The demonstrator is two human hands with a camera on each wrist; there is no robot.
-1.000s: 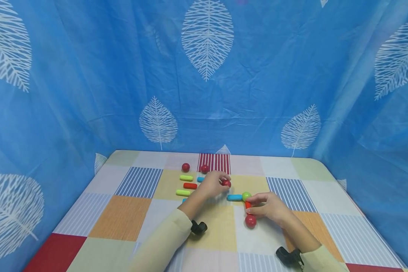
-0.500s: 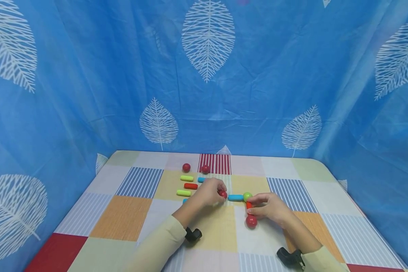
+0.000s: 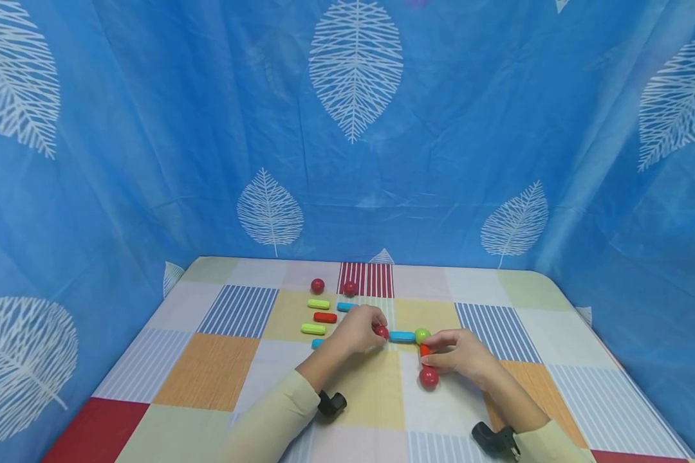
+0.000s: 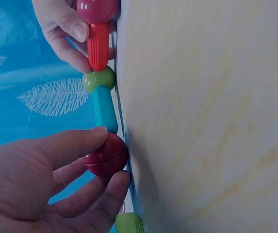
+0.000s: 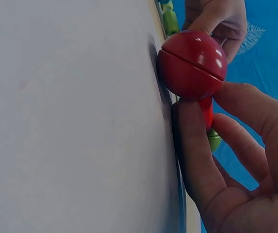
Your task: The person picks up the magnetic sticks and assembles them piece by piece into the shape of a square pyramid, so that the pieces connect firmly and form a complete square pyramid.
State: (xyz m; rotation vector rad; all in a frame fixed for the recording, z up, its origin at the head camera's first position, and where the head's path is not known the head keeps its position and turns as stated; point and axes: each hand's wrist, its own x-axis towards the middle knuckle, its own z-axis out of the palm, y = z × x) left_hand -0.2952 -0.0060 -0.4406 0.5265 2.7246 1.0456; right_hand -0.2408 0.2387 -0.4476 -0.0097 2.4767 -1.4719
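One glossy red ball with a seam round it point(image 4: 106, 156) sits in the lower middle of the head view, its side appearing to meet the end of a ribbed blue stick point(image 3: 402, 336). The person's left hand point(image 3: 356, 329) pinches it between thumb and fingertips, a grip that seems chosen for turning or nudging it precisely. From the stick's other end, a shiny green ball point(image 3: 422, 335) makes a corner with a ribbed red stick point(image 4: 98, 47), which runs down to a second glossy red ball point(image 3: 429, 378). The right hand point(image 3: 456, 351) pinches that red stick, probably to steady the joined pieces. Left of centre, loose yellow-green sticks point(image 3: 318, 303) lie near two more red balls point(image 3: 317, 285), perhaps set aside within reach, on a patchwork tablecloth point(image 3: 194, 373).
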